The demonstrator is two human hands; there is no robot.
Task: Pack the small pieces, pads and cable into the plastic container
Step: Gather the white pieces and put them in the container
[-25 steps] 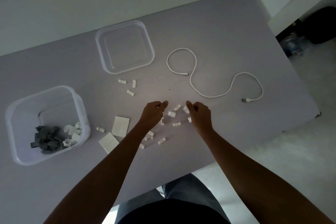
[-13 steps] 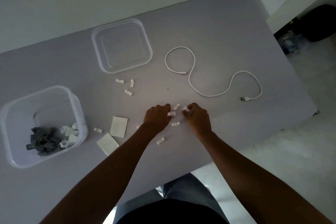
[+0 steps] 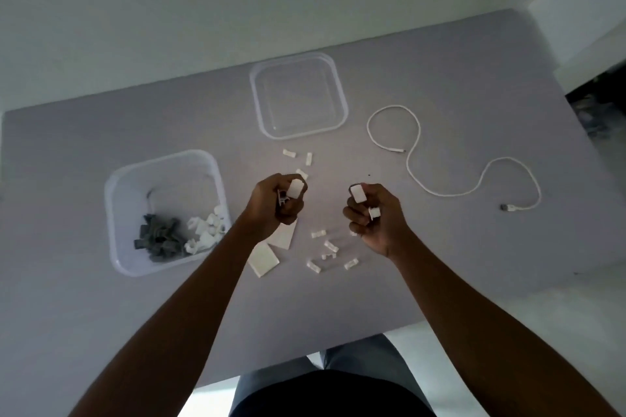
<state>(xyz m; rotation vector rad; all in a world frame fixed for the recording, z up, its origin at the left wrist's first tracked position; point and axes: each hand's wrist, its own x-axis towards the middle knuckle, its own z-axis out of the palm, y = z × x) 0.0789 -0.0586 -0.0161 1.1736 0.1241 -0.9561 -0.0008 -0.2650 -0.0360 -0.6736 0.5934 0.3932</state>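
Observation:
Above the table, my left hand (image 3: 276, 201) grips small white pieces (image 3: 295, 189). My right hand (image 3: 372, 217) is raised too and pinches small white pieces (image 3: 357, 194). Several loose white pieces (image 3: 326, 249) lie on the table between and below my hands, and three more (image 3: 298, 162) lie farther back. Two white square pads (image 3: 264, 259) lie under my left wrist. The clear plastic container (image 3: 117, 213) at the left holds grey and white pieces. A white cable (image 3: 415, 176) snakes across the right of the table.
The container's clear lid (image 3: 299, 95) lies at the back centre of the grey table (image 3: 84, 315). The table's near edge runs just in front of my legs. A dark object sits on the floor at the far right.
Both hands have lifted off the table with white pieces in their fingers. The camera has shifted, so everything on the table appears farther right in the view.

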